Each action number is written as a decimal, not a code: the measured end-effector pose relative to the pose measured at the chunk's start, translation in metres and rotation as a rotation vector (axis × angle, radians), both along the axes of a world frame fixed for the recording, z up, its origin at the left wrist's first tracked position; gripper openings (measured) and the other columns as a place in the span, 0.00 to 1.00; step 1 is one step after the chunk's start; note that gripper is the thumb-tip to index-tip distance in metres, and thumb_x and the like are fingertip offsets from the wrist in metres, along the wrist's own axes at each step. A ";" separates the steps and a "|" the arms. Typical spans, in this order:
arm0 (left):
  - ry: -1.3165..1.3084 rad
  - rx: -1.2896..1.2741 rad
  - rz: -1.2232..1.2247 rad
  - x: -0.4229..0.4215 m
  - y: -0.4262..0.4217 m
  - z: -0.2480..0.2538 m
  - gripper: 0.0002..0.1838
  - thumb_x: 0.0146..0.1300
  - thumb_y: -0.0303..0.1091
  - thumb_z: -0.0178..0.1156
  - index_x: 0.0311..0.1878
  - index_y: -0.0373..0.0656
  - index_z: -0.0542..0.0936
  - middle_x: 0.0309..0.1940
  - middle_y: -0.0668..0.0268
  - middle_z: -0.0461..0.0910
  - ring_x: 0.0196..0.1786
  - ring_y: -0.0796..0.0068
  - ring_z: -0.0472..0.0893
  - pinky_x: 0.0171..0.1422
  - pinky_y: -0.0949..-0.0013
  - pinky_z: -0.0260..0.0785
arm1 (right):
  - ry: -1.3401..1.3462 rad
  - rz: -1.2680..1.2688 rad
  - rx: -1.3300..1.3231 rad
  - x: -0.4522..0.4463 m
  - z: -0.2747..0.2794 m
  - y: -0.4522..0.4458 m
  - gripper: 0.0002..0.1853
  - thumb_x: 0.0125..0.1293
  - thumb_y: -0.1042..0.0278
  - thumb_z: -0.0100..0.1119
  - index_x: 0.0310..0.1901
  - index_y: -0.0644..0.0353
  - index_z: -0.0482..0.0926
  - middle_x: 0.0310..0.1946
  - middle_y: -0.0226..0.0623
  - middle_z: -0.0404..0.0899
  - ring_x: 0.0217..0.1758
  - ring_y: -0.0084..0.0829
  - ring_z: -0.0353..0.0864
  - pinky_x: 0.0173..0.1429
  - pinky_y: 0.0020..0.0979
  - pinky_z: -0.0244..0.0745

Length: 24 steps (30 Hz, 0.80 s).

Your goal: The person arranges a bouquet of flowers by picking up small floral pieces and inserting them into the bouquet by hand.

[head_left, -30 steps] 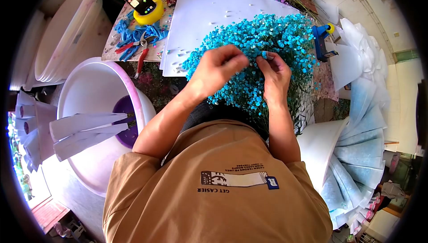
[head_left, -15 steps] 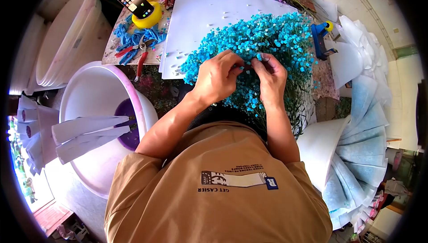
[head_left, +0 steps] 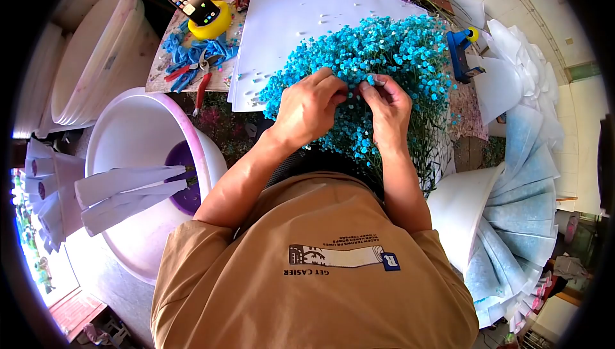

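A large bunch of small blue flowers [head_left: 410, 48] lies over the white paper sheets [head_left: 275, 22] on the worktable, its green stems trailing toward the lower right. Over the front of the bunch, my left hand [head_left: 309, 107] has its fingers pinched together; what lies between them is too small to name. Close beside it on the right, my right hand [head_left: 388, 108] pinches a small blue blossom [head_left: 371, 80] between thumb and forefinger. The fingertips of both hands are a short gap apart.
Red-handled pruners [head_left: 204, 80] lie on blue gloves [head_left: 218, 49] at the table's left, near a phone [head_left: 194, 3] on yellow tape [head_left: 211, 25]. A blue tape dispenser [head_left: 459, 54] stands right. White buckets [head_left: 122, 137] flank the body, with wrapped bunches [head_left: 519, 221] on the right.
My left hand has come down from its blurred, raised position, its fingers drawing together near the right hand. My right hand has shifted slightly left, still pinching the blossom.
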<state>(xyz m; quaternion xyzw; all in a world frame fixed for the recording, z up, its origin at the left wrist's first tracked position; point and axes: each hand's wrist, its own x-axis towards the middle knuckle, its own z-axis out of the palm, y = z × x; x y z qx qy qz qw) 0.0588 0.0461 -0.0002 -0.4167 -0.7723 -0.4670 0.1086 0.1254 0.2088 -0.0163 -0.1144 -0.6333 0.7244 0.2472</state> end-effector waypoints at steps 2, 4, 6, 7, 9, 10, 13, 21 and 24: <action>-0.128 0.059 -0.018 -0.003 -0.005 0.000 0.07 0.60 0.21 0.65 0.42 0.39 0.81 0.31 0.61 0.76 0.32 0.65 0.79 0.37 0.64 0.72 | -0.007 0.014 -0.041 0.000 0.002 -0.001 0.09 0.66 0.81 0.66 0.47 0.68 0.82 0.37 0.29 0.83 0.38 0.16 0.79 0.44 0.20 0.75; -0.519 0.223 -0.027 -0.001 -0.007 0.001 0.05 0.66 0.22 0.62 0.44 0.38 0.80 0.30 0.70 0.74 0.35 0.75 0.76 0.41 0.70 0.71 | -0.024 0.000 -0.005 0.001 0.002 0.001 0.09 0.66 0.81 0.65 0.47 0.69 0.81 0.37 0.30 0.83 0.38 0.18 0.81 0.45 0.21 0.76; -0.895 0.455 -0.163 -0.008 -0.017 0.005 0.04 0.71 0.29 0.57 0.42 0.38 0.79 0.28 0.72 0.72 0.29 0.81 0.69 0.31 0.76 0.61 | -0.043 -0.017 0.026 0.001 0.004 0.000 0.09 0.66 0.81 0.65 0.47 0.69 0.81 0.37 0.31 0.83 0.38 0.19 0.82 0.45 0.22 0.77; -1.201 0.569 -0.274 -0.013 -0.023 0.010 0.08 0.73 0.32 0.55 0.41 0.38 0.78 0.27 0.72 0.72 0.26 0.83 0.66 0.28 0.77 0.57 | -0.017 0.007 -0.007 0.001 0.006 -0.003 0.09 0.66 0.81 0.65 0.47 0.70 0.81 0.37 0.33 0.84 0.38 0.21 0.83 0.45 0.22 0.77; -1.205 0.544 -0.334 -0.004 -0.028 0.022 0.14 0.76 0.39 0.51 0.39 0.39 0.78 0.25 0.72 0.70 0.23 0.85 0.60 0.26 0.79 0.49 | 0.007 0.030 -0.043 0.001 0.007 -0.003 0.09 0.66 0.81 0.64 0.47 0.70 0.80 0.36 0.34 0.84 0.39 0.22 0.84 0.45 0.23 0.77; -1.214 0.423 -0.346 0.001 -0.029 0.024 0.15 0.76 0.41 0.51 0.40 0.39 0.79 0.25 0.73 0.70 0.23 0.85 0.61 0.26 0.79 0.49 | -0.009 0.031 -0.026 0.001 0.007 -0.003 0.08 0.66 0.81 0.64 0.46 0.71 0.80 0.36 0.35 0.84 0.39 0.23 0.85 0.45 0.23 0.77; -0.754 -0.002 -0.281 0.010 -0.022 0.019 0.12 0.70 0.38 0.59 0.42 0.37 0.83 0.24 0.71 0.75 0.23 0.79 0.70 0.27 0.72 0.61 | -0.021 0.034 0.010 0.000 0.009 -0.005 0.08 0.67 0.80 0.64 0.46 0.71 0.80 0.36 0.36 0.85 0.39 0.24 0.85 0.45 0.24 0.78; -0.169 -0.348 0.126 0.028 -0.009 0.005 0.11 0.58 0.36 0.68 0.31 0.39 0.79 0.35 0.56 0.82 0.39 0.46 0.81 0.40 0.49 0.74 | 0.007 0.053 0.016 0.001 -0.002 -0.001 0.09 0.67 0.77 0.65 0.47 0.67 0.81 0.35 0.37 0.86 0.38 0.24 0.85 0.48 0.26 0.79; -0.135 -0.434 0.139 0.025 -0.006 -0.002 0.11 0.58 0.36 0.68 0.31 0.39 0.79 0.35 0.57 0.81 0.38 0.47 0.82 0.40 0.49 0.75 | -0.006 0.057 0.030 0.001 -0.001 -0.002 0.08 0.68 0.77 0.66 0.47 0.67 0.80 0.35 0.38 0.86 0.38 0.24 0.85 0.48 0.26 0.79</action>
